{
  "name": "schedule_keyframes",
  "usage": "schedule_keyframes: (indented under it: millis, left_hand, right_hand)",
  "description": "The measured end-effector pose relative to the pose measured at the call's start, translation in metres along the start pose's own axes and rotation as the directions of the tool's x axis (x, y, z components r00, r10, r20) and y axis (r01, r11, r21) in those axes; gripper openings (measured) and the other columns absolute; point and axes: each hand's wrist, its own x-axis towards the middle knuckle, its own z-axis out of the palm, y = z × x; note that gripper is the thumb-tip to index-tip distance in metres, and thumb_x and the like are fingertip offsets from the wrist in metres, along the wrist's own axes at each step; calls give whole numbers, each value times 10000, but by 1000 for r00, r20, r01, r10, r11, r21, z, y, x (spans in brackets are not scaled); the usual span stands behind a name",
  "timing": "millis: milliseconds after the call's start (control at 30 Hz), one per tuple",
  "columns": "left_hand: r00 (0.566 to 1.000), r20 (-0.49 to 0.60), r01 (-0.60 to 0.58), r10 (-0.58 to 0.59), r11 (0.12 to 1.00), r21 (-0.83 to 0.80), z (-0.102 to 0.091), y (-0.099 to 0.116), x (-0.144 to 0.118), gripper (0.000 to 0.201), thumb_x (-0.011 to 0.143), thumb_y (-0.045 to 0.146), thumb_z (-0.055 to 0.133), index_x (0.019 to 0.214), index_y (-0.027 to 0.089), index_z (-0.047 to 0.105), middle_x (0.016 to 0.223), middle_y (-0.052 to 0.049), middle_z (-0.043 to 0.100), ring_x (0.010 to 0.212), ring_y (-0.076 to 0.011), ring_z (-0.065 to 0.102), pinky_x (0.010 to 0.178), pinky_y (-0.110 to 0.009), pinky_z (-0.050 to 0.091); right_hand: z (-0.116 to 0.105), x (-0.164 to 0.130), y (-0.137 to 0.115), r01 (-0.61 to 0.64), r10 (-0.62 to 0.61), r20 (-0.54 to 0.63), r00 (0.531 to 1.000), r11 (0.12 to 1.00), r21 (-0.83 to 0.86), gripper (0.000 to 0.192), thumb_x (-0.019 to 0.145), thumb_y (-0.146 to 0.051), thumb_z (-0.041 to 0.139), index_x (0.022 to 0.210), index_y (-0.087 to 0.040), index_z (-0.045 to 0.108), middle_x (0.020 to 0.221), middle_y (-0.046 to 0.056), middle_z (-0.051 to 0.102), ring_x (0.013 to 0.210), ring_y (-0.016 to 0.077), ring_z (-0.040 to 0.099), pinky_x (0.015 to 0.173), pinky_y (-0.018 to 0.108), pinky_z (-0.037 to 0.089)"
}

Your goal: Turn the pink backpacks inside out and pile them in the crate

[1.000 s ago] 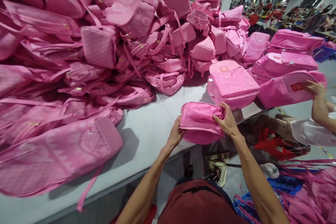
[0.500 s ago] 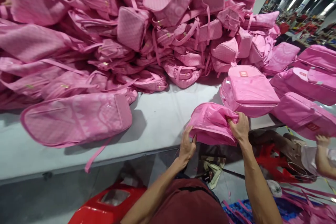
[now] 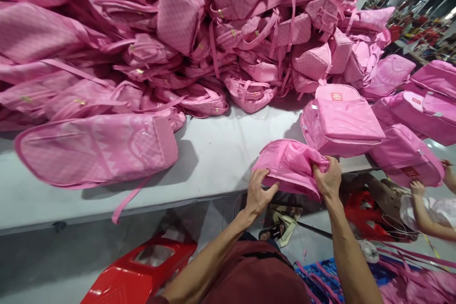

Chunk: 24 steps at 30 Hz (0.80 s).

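In front of me a pink backpack [image 3: 289,159] sags at the table's near edge, its zipper seam facing me. My right hand [image 3: 328,179] pinches its right side, bunching the fabric between thumb and fingers. On the near left edge my left hand [image 3: 259,194] holds the seam, fingers over the cloth and thumb a little apart from them. Just behind stands a fuller pink backpack [image 3: 351,116] with a small red label. A patterned pink backpack [image 3: 96,149] lies on its side to the left, one strap hanging over the edge.
A big heap of pink backpacks [image 3: 178,42] covers the back of the white table [image 3: 217,152]. Below are a red stool [image 3: 138,266] and another red stool [image 3: 363,218]. At right, another person's hand [image 3: 416,189] touches a pink backpack [image 3: 406,154].
My left hand has shifted slightly right along the backpack's edge, its thumb farther out. My right hand keeps its pinch. The other person's hand has moved left, and the view has shifted a little.
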Motion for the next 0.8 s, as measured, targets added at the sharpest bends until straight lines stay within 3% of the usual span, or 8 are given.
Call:
schedule_keyframes:
  millis: [100,167,267,333,400,533,700,800]
  left_hand:
    - [982,168,-117,90,980,162,7,19,8,315,973,315,844,1232,193,713,1125,-97,778,1066,-292,708,970,-450,584]
    - [882,413,-332,226,920,206,10,21,1,307,1038,222,713,1342,179,706,1009,-78,776,975,-288,697,935,-454,557]
    - [516,766,-630,383,776,36,-1,-6,-21,552,1092,74,478,1632,154,559,966,-72,786,928,-275,700,931,-444,527]
    - [277,880,-670,386,734,-111,-18,-40,-36,608,1108,40,396,1691,164,514,1064,-95,814,1006,-261,722,981,-413,519]
    - [201,916,-661,347,739,-134,-35,-78,-44,553,1098,27,407,1572,175,651,1147,-116,833,1063,-259,743,1003,-397,529]
    - [225,952,-632,210,775,-22,-44,-129,-42,604,1052,-22,305,1455,101,738,1175,-183,834,1108,-317,755,1084,-502,539]
    - [300,931,-529,206,849,-18,-9,-126,-20,429,1051,139,594,1417,262,781,1299,-108,830,1239,-318,731,1196,-528,477]
    - [496,829,-386,258,921,-56,28,-111,12,403,871,416,898,1233,248,844,1211,-113,834,1162,-358,728,1094,-510,526]
  right_hand:
    - [7,-7,-19,-32,31,-31,999,998,-62,431,1012,-585,597,1190,-196,645,1132,170,722,1092,371,627,1008,520,490]
    - [11,-7,-26,-49,46,-35,998,993,-103,408,1035,-563,593,1192,-191,651,1145,179,723,1105,376,624,1007,517,482]
    - [14,5,-24,-39,38,-11,999,990,-138,390,1034,-524,603,1222,-186,657,1161,181,725,1105,372,620,1006,507,480]
    - [17,19,-19,-27,29,7,1000,989,-148,380,1023,-496,612,1236,-184,660,1156,174,725,1096,365,620,1003,501,485]
    - [21,31,-15,-15,18,19,1000,988,-155,372,1027,-487,615,1237,-184,666,1156,170,725,1091,360,621,1000,498,492]
    - [26,42,-24,8,-8,2,1000,989,-147,440,1089,-548,579,1269,-162,689,1201,190,733,1110,367,621,1023,523,513]
    - [10,20,-55,210,-208,44,977,975,-64,670,1136,-600,597,1664,-189,551,1599,212,607,1477,372,533,1280,580,419]
    - [5,-3,-73,372,-349,182,919,921,-113,835,1066,-675,720,1764,-288,476,1819,186,401,1689,405,325,1405,669,203]
